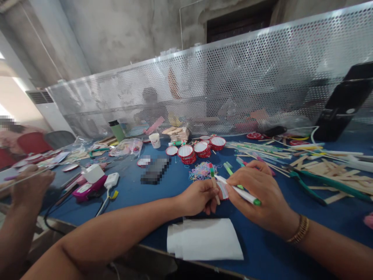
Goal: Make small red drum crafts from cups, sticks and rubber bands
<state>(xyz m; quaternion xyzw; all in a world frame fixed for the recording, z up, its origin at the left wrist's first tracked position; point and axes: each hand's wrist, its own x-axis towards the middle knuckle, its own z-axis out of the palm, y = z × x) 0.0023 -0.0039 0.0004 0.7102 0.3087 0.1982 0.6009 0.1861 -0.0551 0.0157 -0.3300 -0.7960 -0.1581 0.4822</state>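
Observation:
My left hand (204,196) is closed around a small wooden craft stick (216,190) held upright, its top end coloured red and green. In my right hand (259,190) is a white marker pen (244,193) with a green end, its tip pointing at the stick. A round red-rimmed piece (223,190) lies partly hidden between the hands. Just beyond them is a pile of small coloured rubber bands (202,171), with a green marker (228,168) beside it. Folded white paper (211,239) rests on the table nearest me.
Stacked red-rimmed round tins (187,154) and a paper cup (155,140) stand behind. Green-handled pliers (329,184) and wooden sticks (340,171) lie right. A dark phone (155,170) and white charger (93,173) are left, near another person's hand (32,184). A perforated metal screen (247,77) borders the back.

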